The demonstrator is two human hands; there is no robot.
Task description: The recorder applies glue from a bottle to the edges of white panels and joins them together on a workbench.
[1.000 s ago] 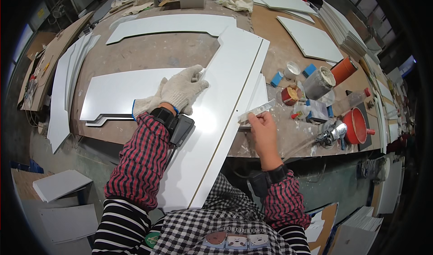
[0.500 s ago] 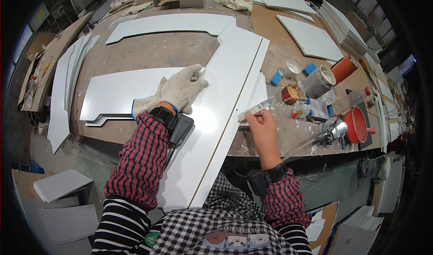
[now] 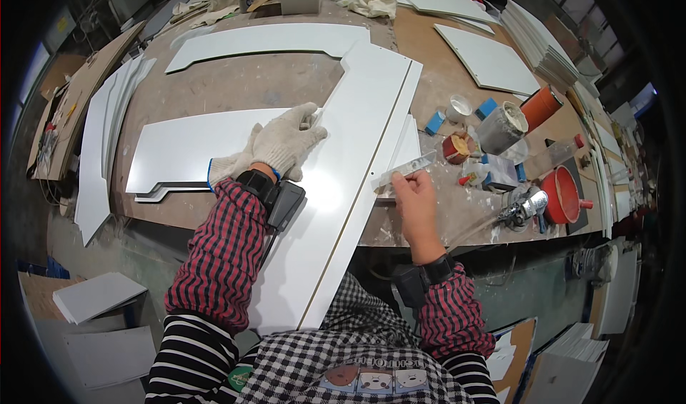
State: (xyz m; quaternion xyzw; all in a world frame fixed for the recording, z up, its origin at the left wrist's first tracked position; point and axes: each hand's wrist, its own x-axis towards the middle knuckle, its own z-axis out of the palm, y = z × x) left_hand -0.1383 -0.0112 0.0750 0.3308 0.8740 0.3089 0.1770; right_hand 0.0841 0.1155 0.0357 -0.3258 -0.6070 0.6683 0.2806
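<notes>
The near end of the long white panel (image 3: 343,182) runs off the desk (image 3: 236,82) edge toward the person's body and passes behind the left forearm, so its lower left corner is hidden. The right wrist is covered by a dark strap, and the underside of the right hand (image 3: 416,202) is not visible. The fisheye rim darkens and bends the outer parts of the room; items at the far right edge are hard to identify.

Left hand (image 3: 282,145): wears a white knit glove. It lies palm down where the long white panel meets the flat white board (image 3: 193,147) beside it. The fingers are extended and held close together, pressing flat, clamped on nothing. The fingertips rest on the long white panel's left edge.

Right hand: bare. The fingers are closed around a pale, narrow strip-shaped tool (image 3: 404,170), held at the right edge of the long white panel. The tool's far end points up and right. What material it is cannot be determined.

The long white panel lies diagonally across the desk, from the upper middle toward the person's lap. A thin groove line runs along its right side.

Just right of the right hand stand a red round tin (image 3: 457,148), a grey can (image 3: 502,127), an orange tube (image 3: 541,107) and a red funnel (image 3: 564,194). A spray gun (image 3: 525,207) lies near the desk edge.
</notes>
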